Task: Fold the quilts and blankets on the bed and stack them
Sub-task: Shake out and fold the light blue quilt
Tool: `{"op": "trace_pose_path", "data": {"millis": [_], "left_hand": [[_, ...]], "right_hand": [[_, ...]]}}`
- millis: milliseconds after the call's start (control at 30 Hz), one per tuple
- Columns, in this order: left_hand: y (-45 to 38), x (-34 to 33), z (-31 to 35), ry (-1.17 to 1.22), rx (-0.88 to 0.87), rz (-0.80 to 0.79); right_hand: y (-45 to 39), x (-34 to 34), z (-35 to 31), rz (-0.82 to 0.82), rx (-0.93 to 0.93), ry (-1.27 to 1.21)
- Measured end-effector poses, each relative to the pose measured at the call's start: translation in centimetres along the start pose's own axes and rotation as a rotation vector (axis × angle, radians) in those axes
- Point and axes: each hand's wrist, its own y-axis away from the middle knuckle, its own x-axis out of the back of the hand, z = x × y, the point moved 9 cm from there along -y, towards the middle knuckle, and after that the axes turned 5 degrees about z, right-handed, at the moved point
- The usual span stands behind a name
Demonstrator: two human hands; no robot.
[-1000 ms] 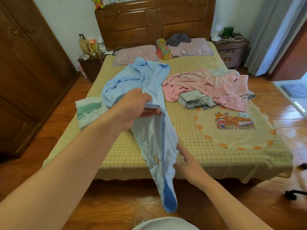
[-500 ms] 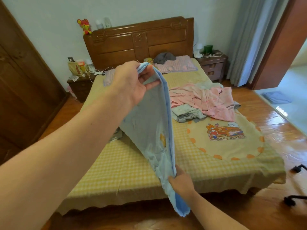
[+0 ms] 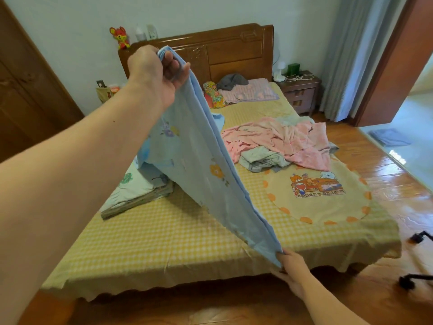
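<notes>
While my left hand and right hand pinch opposite corners, the light-blue floral cotton blanket hangs taut for folding.

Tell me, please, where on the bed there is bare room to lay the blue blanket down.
The checked sheet is bare along the foot edge, between the folded leaf-print quilt and the cartoon patch. Farther up, the pink blanket heap crowds the right side.

A home bedroom: wooden-headboard bed, nightstand, wardrobe, curtain.
</notes>
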Motion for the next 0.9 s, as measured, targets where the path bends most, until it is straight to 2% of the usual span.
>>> {"op": "trace_pose_path", "data": {"millis": [33, 100, 200, 400, 533, 567, 667, 767, 833, 900], "left_hand": [[-0.1, 0.2, 0.1, -0.023, -0.003, 0.017], [-0.2, 0.6, 0.2, -0.042, -0.003, 0.033], [0.1, 0.7, 0.2, -0.065, -0.007, 0.032], [0.9, 0.9, 0.9, -0.078, -0.018, 0.065], [1.6, 1.2, 2.1, -0.063, -0.053, 0.070], [1.8, 1.5, 2.6, -0.055, -0.066, 0.074], [1.6, 3.5, 4.8, 0.019, -0.129, 0.139], [1.7, 6.2, 6.1, 0.063, -0.166, 0.203], [2.5, 7.2, 5.7, -0.027, -0.154, 0.207], [3.9, 8.3, 5.7, -0.310, -0.197, 0.222]], "right_hand": [[0.5, -0.5, 0.9, -0.049, -0.090, -0.177], [0.8, -0.8, 1.7, -0.088, -0.159, -0.358], [0.5, -1.0, 2.5, -0.082, -0.158, -0.357], [2.0, -3.1, 4.0, -0.005, -0.269, -0.276], [1.8, -3.7, 4.9, 0.064, -0.312, -0.098], [1.4, -3.2, 4.8, 0.099, -0.279, 0.030], [0.2, -1.3, 1.3, 0.224, 0.042, 0.590], [1.0, 1.5, -2.6, 0.349, 0.254, 0.702], [0.2, 3.5, -2.8, 0.403, 0.239, 0.660], [-0.8, 5.6, -1.5, 0.433, 0.138, 0.575]]}}
